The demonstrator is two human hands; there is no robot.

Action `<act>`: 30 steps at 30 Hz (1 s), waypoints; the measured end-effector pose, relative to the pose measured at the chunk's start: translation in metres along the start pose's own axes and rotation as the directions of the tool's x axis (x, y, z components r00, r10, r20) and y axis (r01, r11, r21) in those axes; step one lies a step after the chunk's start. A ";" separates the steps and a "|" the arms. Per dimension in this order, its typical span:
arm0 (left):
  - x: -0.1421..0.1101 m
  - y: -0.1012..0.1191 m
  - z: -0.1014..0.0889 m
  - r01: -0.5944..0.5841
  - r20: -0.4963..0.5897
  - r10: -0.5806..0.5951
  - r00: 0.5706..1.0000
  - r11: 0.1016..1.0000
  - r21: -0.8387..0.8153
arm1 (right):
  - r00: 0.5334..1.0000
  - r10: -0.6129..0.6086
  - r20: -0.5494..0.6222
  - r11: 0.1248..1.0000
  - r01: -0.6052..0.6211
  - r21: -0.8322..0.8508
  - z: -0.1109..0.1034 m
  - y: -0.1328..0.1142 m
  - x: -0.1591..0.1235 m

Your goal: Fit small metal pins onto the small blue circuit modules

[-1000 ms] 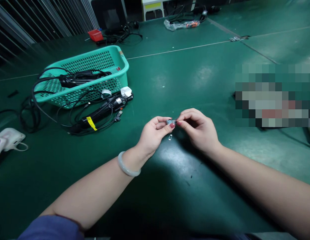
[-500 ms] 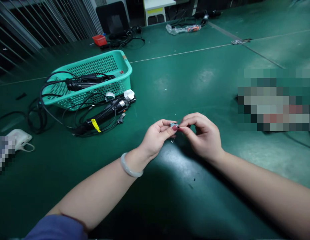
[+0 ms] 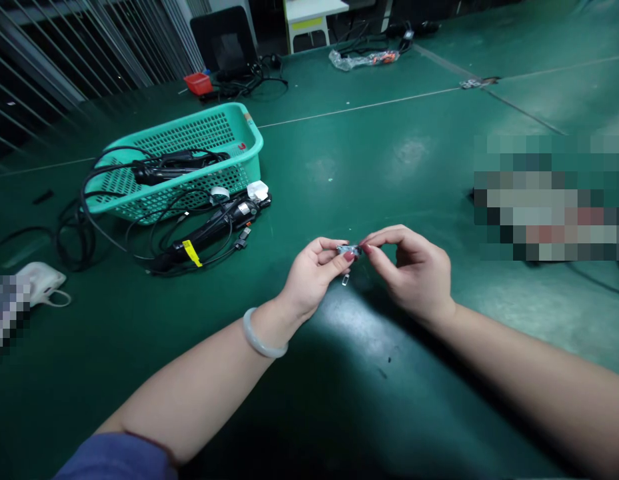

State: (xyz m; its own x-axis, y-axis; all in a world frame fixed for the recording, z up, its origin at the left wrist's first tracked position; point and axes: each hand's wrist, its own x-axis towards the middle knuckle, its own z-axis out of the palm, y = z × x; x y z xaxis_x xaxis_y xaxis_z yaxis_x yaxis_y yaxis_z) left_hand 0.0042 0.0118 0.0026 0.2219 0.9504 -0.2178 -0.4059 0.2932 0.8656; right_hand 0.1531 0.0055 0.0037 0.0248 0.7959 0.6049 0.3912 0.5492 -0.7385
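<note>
Thumb and fingers of my left hand [image 3: 314, 270] pinch a small grey-blue piece [image 3: 348, 251] with a shiny metallic look; its kind is too small to make out. My right hand [image 3: 414, 270] is closed in a pinch at the piece's right end, thumb and forefinger together on its dark tip. Whether the right fingers grip that end or a separate tiny part is hidden. Just below my left fingertips shows a small metal frame [image 3: 346, 280], rectangular with an open middle.
Left of my hands, a black tool-like device [image 3: 209, 230] with cables and a yellow tag lies beside a green basket [image 3: 254, 143] holding another. A white device [image 3: 42, 280] lies at the left edge. Farther back are a red tray [image 3: 198, 84] and a plastic-wrapped item [image 3: 356, 61].
The view has shifted slightly. My right fingertips have drawn a little to the right from my left thumb, showing more of the small piece. Both hands keep their pinch.
</note>
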 end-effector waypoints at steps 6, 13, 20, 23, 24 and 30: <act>0.000 -0.002 -0.002 -0.019 0.010 0.019 1.000 1.000 0.015 | 0.999 -0.013 0.038 0.999 0.014 -0.040 -0.003 0.000 0.002; 0.000 -0.002 -0.001 -0.027 0.014 0.026 1.000 0.999 0.017 | 0.998 -0.060 0.038 0.997 0.062 -0.054 -0.002 0.002 0.000; 0.000 -0.002 -0.001 -0.056 -0.027 0.057 0.998 0.997 0.045 | 0.963 -0.250 0.099 0.901 0.269 -0.341 -0.007 0.003 0.002; 0.000 -0.002 -0.001 -0.086 -0.038 0.089 0.995 0.993 0.079 | 0.935 -0.323 0.146 0.800 0.352 -0.486 -0.010 0.003 0.004; 0.000 -0.003 -0.001 -0.094 -0.048 0.099 0.994 0.992 0.089 | 0.930 -0.331 0.158 0.772 0.363 -0.522 -0.011 0.003 0.004; -0.002 -0.003 -0.002 -0.156 -0.069 0.170 0.983 0.972 0.178 | 0.886 -0.393 0.245 0.671 0.459 -0.582 -0.012 0.001 0.002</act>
State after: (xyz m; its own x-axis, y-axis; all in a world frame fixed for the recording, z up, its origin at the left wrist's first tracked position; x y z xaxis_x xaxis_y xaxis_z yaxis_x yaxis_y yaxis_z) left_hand 0.0033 0.0095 -0.0007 0.0881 0.9913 -0.0979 -0.2715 0.1185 0.9551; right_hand 0.1652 0.0044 0.0073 -0.3571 0.5517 0.7538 0.8095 0.5854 -0.0450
